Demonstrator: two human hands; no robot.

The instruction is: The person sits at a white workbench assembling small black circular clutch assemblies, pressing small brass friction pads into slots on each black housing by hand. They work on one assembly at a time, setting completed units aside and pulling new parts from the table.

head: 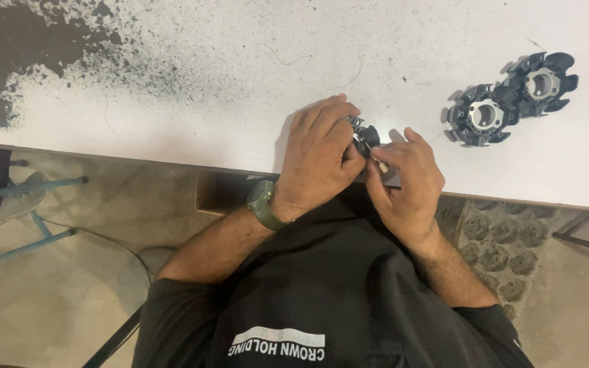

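Observation:
My left hand [318, 160] curls around a small black part [364, 135] at the near edge of the white table [240, 88]. A green wristwatch [264, 204] sits on that wrist. My right hand [407, 180] meets the left one and pinches a thin pale tool [380, 165] against the black part. Most of the part is hidden by my fingers. Two black ring-shaped parts with metal centres [483, 114] [542, 83] lie side by side, touching, on the table to the right of my hands.
The table's far left corner [15, 48] is worn dark with black speckles. Below the table edge are a blue metal frame [28, 218], a cable on the floor [114, 242] and a dark moulded tray [499, 259].

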